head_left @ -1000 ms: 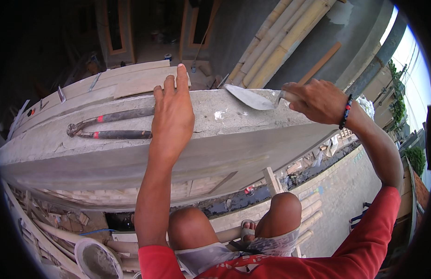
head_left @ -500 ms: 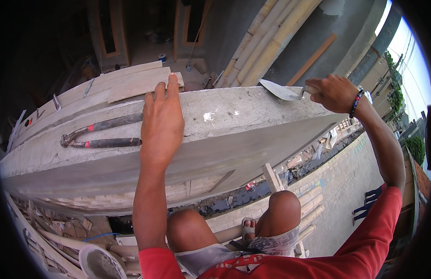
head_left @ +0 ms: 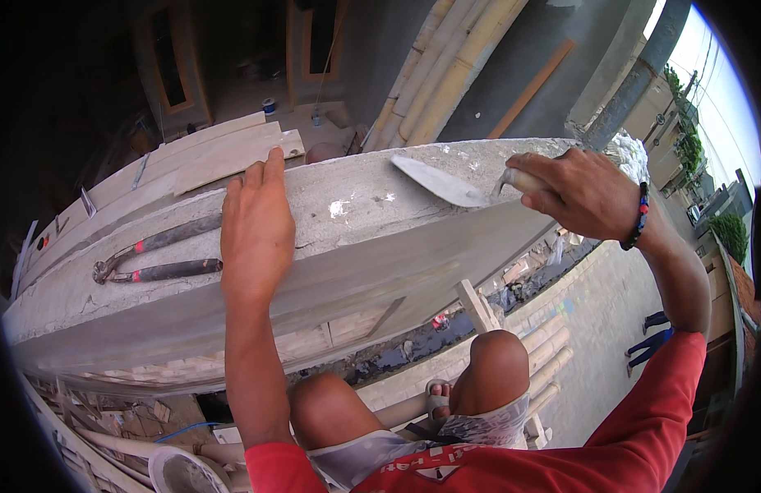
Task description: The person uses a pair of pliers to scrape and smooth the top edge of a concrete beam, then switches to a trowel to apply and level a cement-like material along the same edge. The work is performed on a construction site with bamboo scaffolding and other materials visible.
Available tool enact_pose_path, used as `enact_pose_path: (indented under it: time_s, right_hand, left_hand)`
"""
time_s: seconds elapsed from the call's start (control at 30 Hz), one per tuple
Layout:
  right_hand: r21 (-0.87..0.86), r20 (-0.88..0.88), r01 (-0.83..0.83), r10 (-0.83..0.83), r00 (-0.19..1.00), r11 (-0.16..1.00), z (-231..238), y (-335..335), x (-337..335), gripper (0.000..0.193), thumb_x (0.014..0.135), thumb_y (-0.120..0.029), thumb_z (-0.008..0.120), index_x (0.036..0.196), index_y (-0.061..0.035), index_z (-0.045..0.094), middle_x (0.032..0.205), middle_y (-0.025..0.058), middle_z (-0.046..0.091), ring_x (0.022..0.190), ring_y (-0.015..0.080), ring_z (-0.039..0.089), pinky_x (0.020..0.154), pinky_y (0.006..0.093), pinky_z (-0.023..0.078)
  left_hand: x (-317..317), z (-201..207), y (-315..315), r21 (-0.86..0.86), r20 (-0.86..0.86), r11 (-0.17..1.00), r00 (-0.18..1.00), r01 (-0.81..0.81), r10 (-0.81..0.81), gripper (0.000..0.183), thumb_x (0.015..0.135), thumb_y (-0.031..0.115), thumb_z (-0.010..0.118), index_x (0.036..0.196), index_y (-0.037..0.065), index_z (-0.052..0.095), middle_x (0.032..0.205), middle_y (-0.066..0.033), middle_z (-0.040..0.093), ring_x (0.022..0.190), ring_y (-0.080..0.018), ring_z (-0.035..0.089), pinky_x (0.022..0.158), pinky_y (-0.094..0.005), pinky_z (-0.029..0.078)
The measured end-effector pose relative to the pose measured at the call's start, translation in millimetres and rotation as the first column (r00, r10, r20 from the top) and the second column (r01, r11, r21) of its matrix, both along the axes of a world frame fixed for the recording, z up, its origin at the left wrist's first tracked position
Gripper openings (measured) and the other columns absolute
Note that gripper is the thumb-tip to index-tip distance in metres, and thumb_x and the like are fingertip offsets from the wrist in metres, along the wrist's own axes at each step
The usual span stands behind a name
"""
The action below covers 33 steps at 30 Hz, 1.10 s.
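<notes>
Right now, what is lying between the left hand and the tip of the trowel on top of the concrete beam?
In the head view, only bare beam top lies between the left hand and the trowel, with a pale mortar smear on it.

The right hand [head_left: 582, 193] now sits lower and nearer the front edge of the concrete beam [head_left: 356, 222] than half a second ago, when it was raised at the far right end. The trowel [head_left: 442, 182] it grips has come with it: its blade now lies over the beam's top, tip pointing left, closer to the left hand [head_left: 255, 230] than before. Across the second, the trowel first drew away to the right, then came back toward the middle. The left hand has slipped slightly toward the person, its fingers now just short of the boards [head_left: 208, 156] at the far edge. The pliers [head_left: 154, 256] appear farther left of that hand.
</notes>
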State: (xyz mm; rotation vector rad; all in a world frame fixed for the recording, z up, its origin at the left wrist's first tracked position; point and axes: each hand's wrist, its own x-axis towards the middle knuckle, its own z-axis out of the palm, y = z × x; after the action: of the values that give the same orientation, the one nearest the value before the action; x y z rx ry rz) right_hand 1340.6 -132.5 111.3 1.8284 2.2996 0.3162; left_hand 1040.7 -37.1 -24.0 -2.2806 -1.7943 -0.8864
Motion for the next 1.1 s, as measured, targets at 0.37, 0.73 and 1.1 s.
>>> enact_pose_path:
  time_s: [0.37,0.73,1.1]
  right_hand:
    - [0.090,-0.097,-0.023,0.032,0.995,0.996,-2.6,-26.9,24.4,0.034,0.091,-0.025,0.060,0.118,-0.0042,0.058,0.074,0.0197,0.066,0.073,0.0369,0.067,0.068,0.0456,0.053]
    - [0.086,0.136,0.397,-0.406,0.904,0.914,12.1,4.0,127.6,0.029,0.092,-0.025,0.058,0.117,-0.0093,0.061,0.087,0.0180,0.069,0.085,0.0361,0.068,0.079,0.0448,0.054]
    - [-0.027,-0.033,0.260,-0.261,0.965,0.965,-10.0,-23.4,122.6,0.039,0.090,-0.031,0.058,0.123,-0.0098,0.058,0.087,0.0212,0.068,0.087,0.0371,0.067,0.083,0.0479,0.052]
  left_hand:
    - [5.3,0.6,-0.4,0.015,0.014,0.999,0.999,0.040,-0.041,0.050,0.083,-0.009,0.045,0.132,-0.003,0.051,0.124,-0.0190,0.058,0.111,-0.0359,0.053,0.100,-0.0428,0.042]
    - [10.0,-0.1,1.9,-0.047,0.008,0.997,0.998,0.064,-0.064,0.044,0.087,-0.006,0.044,0.130,-0.002,0.053,0.123,-0.0189,0.058,0.113,-0.0358,0.052,0.099,-0.0426,0.042]
    - [2.8,1.1,1.4,0.020,-0.071,0.997,0.995,0.073,-0.071,0.041,0.087,-0.007,0.045,0.126,-0.003,0.056,0.121,-0.0182,0.059,0.109,-0.0360,0.053,0.097,-0.0428,0.043]
